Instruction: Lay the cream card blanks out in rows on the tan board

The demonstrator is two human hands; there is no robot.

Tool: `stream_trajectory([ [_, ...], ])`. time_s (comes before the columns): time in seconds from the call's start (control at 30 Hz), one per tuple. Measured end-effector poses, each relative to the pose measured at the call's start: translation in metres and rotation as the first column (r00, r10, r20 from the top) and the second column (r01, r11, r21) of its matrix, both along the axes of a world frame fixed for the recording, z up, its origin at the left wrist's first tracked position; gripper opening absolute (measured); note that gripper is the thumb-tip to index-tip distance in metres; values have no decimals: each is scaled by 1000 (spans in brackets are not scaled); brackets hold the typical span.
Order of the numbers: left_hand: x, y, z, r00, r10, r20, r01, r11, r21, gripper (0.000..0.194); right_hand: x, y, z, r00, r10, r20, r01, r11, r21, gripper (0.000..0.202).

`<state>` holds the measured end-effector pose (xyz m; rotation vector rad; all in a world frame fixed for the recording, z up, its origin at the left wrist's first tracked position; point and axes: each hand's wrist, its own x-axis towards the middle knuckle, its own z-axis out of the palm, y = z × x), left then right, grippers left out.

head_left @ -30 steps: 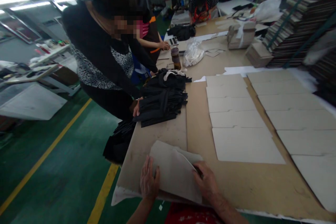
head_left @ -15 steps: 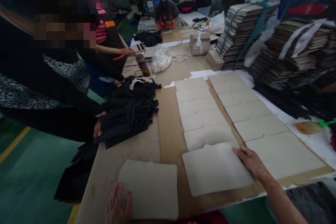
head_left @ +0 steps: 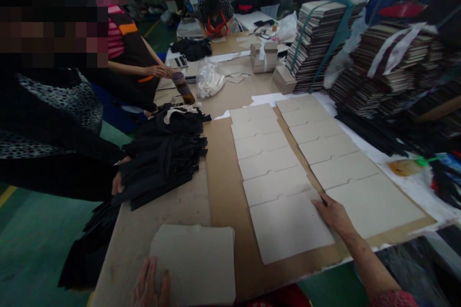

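My right hand (head_left: 333, 213) is at the right edge of a grey cardboard sheet (head_left: 290, 228), thumb on top and fingers closed along the side. That sheet lies flat at the near end of a column of overlapping cardboard sheets (head_left: 266, 151). A second such column (head_left: 334, 146) runs beside it on the right. My left hand (head_left: 149, 285) rests open on the left edge of a small stack of the same sheets (head_left: 198, 264), thumb apart from the fingers. Some lower sheets peek out at the stack's corners.
On the left, a co-worker's hand (head_left: 118, 182) touches a pile of black fabric strips (head_left: 158, 168). Beyond stand a bottle (head_left: 183, 87) and a plastic bag (head_left: 210, 79). Tall bundles of board (head_left: 313, 41) rise at the back right. Other people are at the far table.
The sheet by my right hand was tilted and raised; it now lies flat, lined up with its column. My left hand stays on the stack. The view has shifted slightly right.
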<state>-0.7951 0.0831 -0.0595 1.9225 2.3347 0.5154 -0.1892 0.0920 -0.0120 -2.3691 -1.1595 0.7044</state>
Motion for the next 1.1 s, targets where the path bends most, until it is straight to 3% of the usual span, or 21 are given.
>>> stream_trajectory([
  [0.1, 5, -4, 6, 1000, 15, -8, -15, 1000, 9, 60, -12, -4, 4, 981, 58, 184, -75, 994, 82, 55],
  [0.2, 9, -7, 11, 999, -47, -12, 48, 998, 51, 55, -57, -2, 8, 933, 109, 344, -198, 951, 236, 52],
  [0.23, 9, -8, 11, 998, -67, -17, 68, 995, 69, 53, -81, -1, 9, 941, 160, 299, -244, 932, 268, 48],
  [0.3, 7, -8, 9, 996, -85, -31, 87, 992, 94, 52, -140, 1, 14, 942, 332, 37, -329, 901, 281, 40],
  [0.37, 6, -9, 7, 995, -86, -48, 91, 990, 107, 52, -201, 1, 16, 843, 503, -188, -446, 851, 277, 38],
  [0.43, 5, -11, 7, 994, -89, -61, 96, 989, 115, 52, -249, 2, 14, 795, 555, -245, -497, 827, 263, 42],
  [0.5, 6, -12, 7, 994, -93, -64, 100, 987, 122, 53, -277, 2, 7, 802, 555, -221, -507, 828, 242, 46],
  [0.67, 7, -14, 8, 995, -86, -56, 92, 988, 124, 52, -288, -2, -6, 819, 567, -84, -535, 809, 243, 43],
  [0.9, 5, -15, 6, 995, -91, -49, 97, 986, 136, 53, -300, -14, 9, 817, 570, 88, -556, 738, 381, 30],
  [1.0, 5, -15, 6, 995, -93, -45, 98, 988, 122, 52, -308, -16, 14, 799, 601, -14, -544, 732, 412, 23],
  [1.1, 6, -14, 8, 996, -84, -41, 88, 991, 101, 51, -311, -13, 16, 798, 565, -211, -475, 803, 359, 24],
])
